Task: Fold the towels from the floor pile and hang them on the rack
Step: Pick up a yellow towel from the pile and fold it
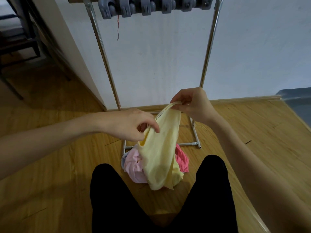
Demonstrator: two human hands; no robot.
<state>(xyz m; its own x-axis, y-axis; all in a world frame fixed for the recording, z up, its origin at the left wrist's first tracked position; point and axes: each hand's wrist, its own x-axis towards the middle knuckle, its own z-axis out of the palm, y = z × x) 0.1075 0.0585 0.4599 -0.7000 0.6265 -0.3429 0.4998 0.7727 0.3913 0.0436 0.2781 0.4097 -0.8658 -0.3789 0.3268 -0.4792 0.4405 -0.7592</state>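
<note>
A pale yellow towel (159, 158) hangs between my hands above the floor pile. My left hand (133, 126) pinches its upper edge at the lower left. My right hand (191, 105) pinches the same edge higher up, at the right. The towel's lower end droops onto the pile, where a light pink towel (134, 167) and a red-pink towel (181, 158) lie crumpled on the wooden floor. The metal rack (107, 64) stands just behind the pile against the white wall, with grey clips (146, 5) along its top bar.
My legs in black trousers (117, 199) flank the pile at the bottom of the view. The rack's base bars (195, 132) lie on the floor behind the pile. A dark metal frame (20, 39) stands at the far left, a grey object (296, 101) at the right edge.
</note>
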